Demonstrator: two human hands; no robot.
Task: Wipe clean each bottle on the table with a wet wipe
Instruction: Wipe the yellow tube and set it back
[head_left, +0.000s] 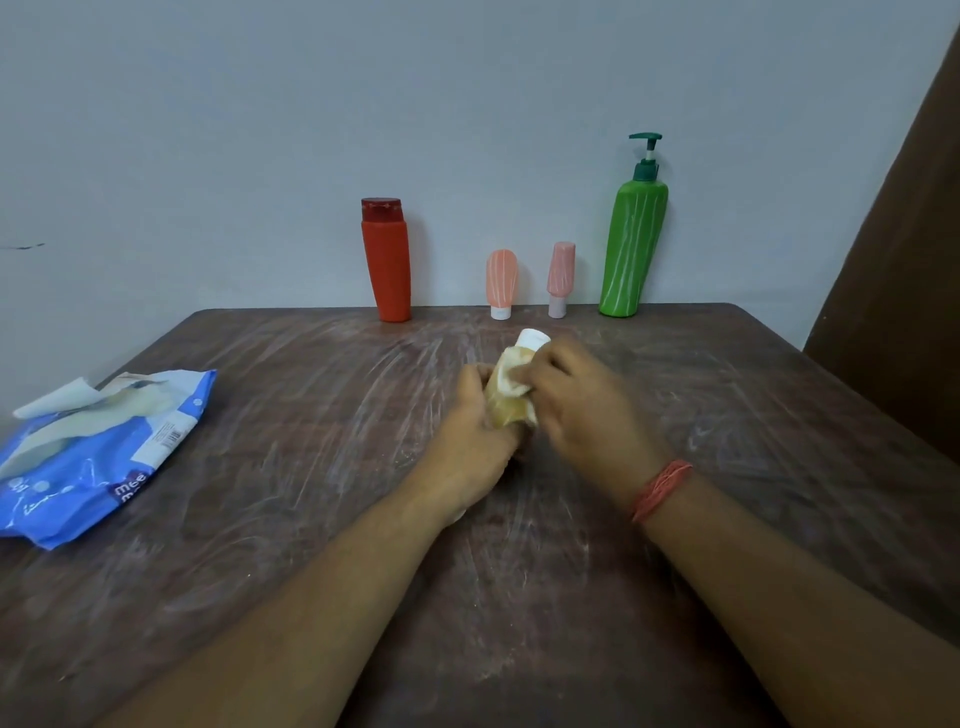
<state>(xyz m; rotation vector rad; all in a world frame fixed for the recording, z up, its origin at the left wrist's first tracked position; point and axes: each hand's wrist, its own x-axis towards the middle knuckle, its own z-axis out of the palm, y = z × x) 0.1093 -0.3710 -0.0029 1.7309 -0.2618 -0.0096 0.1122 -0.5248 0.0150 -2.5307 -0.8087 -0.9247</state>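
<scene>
Over the middle of the table my left hand grips a small pale bottle with a white cap, tilted away from me. My right hand presses a white wet wipe around the bottle's upper part. Most of the bottle is hidden by the wipe and my fingers. Along the far edge stand a red bottle, two small pink tubes on their caps, and a tall green pump bottle.
A blue pack of wet wipes lies open at the left edge, a wipe sticking out of it. The brown table is streaked with white smears. A grey wall is behind it, a brown panel at right.
</scene>
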